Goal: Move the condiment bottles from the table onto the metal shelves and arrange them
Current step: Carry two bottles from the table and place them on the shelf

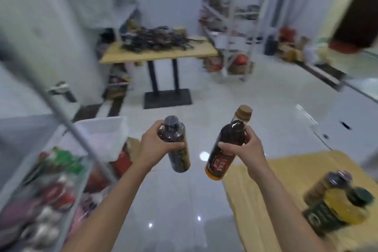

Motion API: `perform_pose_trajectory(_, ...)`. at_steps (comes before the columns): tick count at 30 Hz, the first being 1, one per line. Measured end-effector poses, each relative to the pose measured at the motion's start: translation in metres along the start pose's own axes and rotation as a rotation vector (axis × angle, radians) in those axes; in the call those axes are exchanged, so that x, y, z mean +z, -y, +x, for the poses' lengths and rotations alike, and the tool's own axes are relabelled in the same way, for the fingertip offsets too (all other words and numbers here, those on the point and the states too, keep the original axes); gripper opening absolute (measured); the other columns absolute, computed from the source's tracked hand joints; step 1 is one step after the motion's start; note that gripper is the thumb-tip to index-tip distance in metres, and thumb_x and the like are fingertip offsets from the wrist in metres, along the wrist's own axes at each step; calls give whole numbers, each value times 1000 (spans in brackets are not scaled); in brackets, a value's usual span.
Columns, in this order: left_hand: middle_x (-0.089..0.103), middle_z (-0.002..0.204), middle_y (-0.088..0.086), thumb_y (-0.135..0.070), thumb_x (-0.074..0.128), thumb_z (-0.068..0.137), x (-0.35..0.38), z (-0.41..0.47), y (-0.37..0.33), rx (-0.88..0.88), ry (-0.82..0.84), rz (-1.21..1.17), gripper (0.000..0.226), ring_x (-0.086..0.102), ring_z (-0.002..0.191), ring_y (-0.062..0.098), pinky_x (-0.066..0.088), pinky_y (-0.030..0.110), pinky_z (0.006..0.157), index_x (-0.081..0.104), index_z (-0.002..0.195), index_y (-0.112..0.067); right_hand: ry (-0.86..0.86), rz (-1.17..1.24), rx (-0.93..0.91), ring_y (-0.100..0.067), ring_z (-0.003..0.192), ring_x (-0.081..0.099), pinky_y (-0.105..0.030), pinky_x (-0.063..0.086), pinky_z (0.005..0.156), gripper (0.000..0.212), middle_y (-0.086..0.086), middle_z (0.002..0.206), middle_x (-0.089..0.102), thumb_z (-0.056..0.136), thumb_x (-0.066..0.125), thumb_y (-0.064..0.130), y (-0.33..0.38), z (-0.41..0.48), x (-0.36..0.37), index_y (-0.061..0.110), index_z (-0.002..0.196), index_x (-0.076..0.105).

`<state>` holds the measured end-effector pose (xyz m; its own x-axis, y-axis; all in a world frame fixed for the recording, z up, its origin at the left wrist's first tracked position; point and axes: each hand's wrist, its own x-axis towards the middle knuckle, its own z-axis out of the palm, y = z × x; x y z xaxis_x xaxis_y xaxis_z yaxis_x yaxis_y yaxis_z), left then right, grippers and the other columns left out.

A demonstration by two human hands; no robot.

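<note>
My left hand grips a dark sauce bottle with a grey cap around its shoulder, held over the floor. My right hand grips a taller dark bottle with a tan cap and red label at its middle, tilted slightly right. Both bottles hang in the air between the metal shelf at lower left and the yellow-topped table at lower right. On that table stand a yellow bottle with a dark green cap and a dark-capped bottle beside it.
The metal shelf holds several packets and bottles, with a grey post slanting across it. A white tub sits behind it. Farther off stand a second table piled with dark items and a white rack. Glossy floor lies between.
</note>
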<state>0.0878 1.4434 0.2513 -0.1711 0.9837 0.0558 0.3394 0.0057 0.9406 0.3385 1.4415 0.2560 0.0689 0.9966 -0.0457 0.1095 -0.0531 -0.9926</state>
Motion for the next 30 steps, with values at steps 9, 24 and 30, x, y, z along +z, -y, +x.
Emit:
perform_pose_trajectory(9,73,91,-6,-8,92,49,-202,-170,-62,80,-647,54,62,67,84,9,51,21,76,65,101,-25,680,56,-323,5,78,64,-8,48,63,45,5,94,70,60,86,7,120,-83,198,22,97,64)
perform_pose_trajectory(24,72,102,-6,-42,86,45,-406,-521,-197,99,-1363,608,64,68,92,17,55,44,86,68,104,-24,1351,293,-731,-6,87,67,-24,55,76,49,5,96,70,64,85,20,297,-416,392,18,108,61)
perform_pose_trajectory(30,69,107,-8,-34,87,58,-464,-617,-205,10,-1526,758,57,66,93,11,55,37,88,65,110,-25,1400,363,-720,-8,91,65,-29,55,80,55,6,100,68,62,86,21,311,-559,445,22,110,59)
